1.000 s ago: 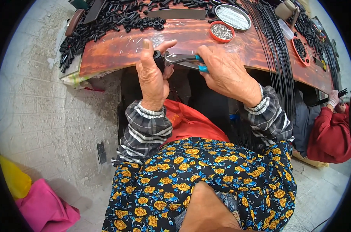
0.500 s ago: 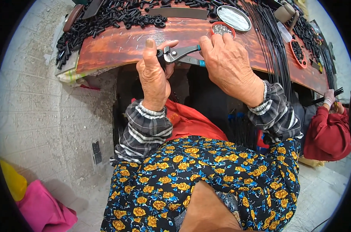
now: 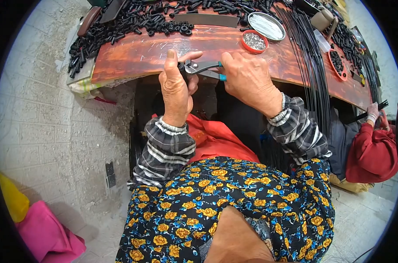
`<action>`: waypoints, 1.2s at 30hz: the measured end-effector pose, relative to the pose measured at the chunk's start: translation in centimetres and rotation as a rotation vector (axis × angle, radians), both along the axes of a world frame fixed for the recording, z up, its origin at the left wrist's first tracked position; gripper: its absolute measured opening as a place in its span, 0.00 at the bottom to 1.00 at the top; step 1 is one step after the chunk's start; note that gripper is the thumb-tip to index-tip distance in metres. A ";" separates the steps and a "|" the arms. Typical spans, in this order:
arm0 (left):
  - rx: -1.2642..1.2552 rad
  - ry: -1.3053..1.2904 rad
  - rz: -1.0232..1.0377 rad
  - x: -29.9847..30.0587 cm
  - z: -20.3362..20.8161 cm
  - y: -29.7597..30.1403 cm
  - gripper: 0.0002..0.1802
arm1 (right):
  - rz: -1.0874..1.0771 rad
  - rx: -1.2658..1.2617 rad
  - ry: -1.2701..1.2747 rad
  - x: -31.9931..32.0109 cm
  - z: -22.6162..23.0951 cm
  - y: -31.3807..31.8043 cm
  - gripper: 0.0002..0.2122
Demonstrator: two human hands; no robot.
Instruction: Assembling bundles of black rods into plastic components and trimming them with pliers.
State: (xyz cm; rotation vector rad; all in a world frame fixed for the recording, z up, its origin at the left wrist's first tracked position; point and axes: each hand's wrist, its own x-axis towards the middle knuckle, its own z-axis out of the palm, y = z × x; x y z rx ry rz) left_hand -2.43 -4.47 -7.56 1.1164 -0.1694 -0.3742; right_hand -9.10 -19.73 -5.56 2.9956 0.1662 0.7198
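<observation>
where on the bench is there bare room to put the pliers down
Bare wood lies between the black-parts pile and the near edge, left of the left hand. A smaller patch sits below the red dish. The far edge and black rods at right are crowded.

The front edge of the bench (image 3: pixel 142 55) has bare wood where my hands can slide. Along the back edge, black bits (image 3: pixel 133 19) pile up. Near the right end, long black rods (image 3: pixel 310 65) block me.
</observation>
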 end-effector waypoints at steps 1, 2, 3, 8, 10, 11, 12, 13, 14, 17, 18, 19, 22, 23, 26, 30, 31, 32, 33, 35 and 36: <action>-0.012 0.002 0.022 0.1 0.0 0.2 0.39 | 0.026 0.055 -0.020 0.0 -0.1 0.3 0.09; -0.015 0.002 0.020 0.2 -0.1 0.4 0.39 | 0.045 0.107 -0.041 -0.1 -0.2 0.3 0.10; -0.006 -0.002 0.012 0.3 -0.2 0.5 0.40 | 0.043 0.104 -0.040 -0.3 -0.6 0.2 0.10; -0.026 -0.082 -0.030 0.8 -0.2 1.6 0.43 | 0.074 0.252 0.201 -1.8 0.1 -0.3 0.12; -0.022 -0.096 -0.034 0.6 -0.4 1.8 0.43 | 0.177 0.212 0.079 -2.0 1.1 -0.3 0.11; 0.007 -0.087 -0.026 0.3 -0.3 1.8 0.43 | 0.135 0.152 0.131 -1.8 1.7 0.0 0.11; 0.037 -0.079 -0.019 0.2 -0.2 1.8 0.43 | 0.093 0.092 0.184 -1.6 2.2 0.2 0.11; 0.042 -0.074 -0.024 0.4 0.0 1.8 0.43 | 0.069 0.020 0.187 -1.1 2.5 0.2 0.11; 0.052 -0.092 -0.029 0.3 0.2 1.9 0.43 | 0.070 0.028 0.195 -1.0 3.0 0.3 0.11; 0.082 -0.119 -0.027 0.4 0.2 1.9 0.43 | 0.106 -0.130 0.175 -0.7 4.0 0.6 0.07; 0.092 -0.137 -0.021 0.4 0.2 1.6 0.43 | 0.102 -0.129 0.178 -0.6 3.7 1.1 0.07; 0.065 -0.084 0.007 0.5 0.4 1.3 0.43 | 0.052 -0.156 0.212 -0.7 3.2 1.8 0.06; 0.103 -0.108 0.050 1.1 -0.2 0.8 0.43 | 0.007 -0.213 0.174 -0.2 1.8 2.2 0.05; 0.091 -0.118 0.049 1.2 -0.6 1.0 0.43 | 0.002 -0.123 0.202 -0.1 1.5 2.3 0.05; 0.016 -0.091 0.062 1.7 -0.5 1.8 0.43 | 0.001 0.015 0.245 1.0 0.5 1.7 0.08; -0.166 -0.144 0.075 3.8 1.7 4.9 0.46 | -0.176 0.246 0.268 2.4 1.4 -2.2 0.18; -0.199 -0.198 0.082 4.4 3.2 6.4 0.47 | -0.170 0.301 0.273 3.1 0.4 -4.5 0.20; -0.228 -0.244 0.096 4.9 4.2 8.0 0.48 | -0.222 0.319 0.247 3.5 -0.1 -5.6 0.20; -0.270 -0.313 0.139 4.9 5.6 9.5 0.44 | -0.324 0.238 0.243 4.0 -0.3 -5.6 0.21; -0.324 -0.456 0.028 4.9 8.2 16.5 0.43 | -0.266 0.134 0.272 6.1 -2.5 -6.2 0.21; -0.383 -0.527 -0.186 5.4 8.8 20.4 0.46 | -0.289 0.085 0.260 6.3 -2.9 -6.0 0.21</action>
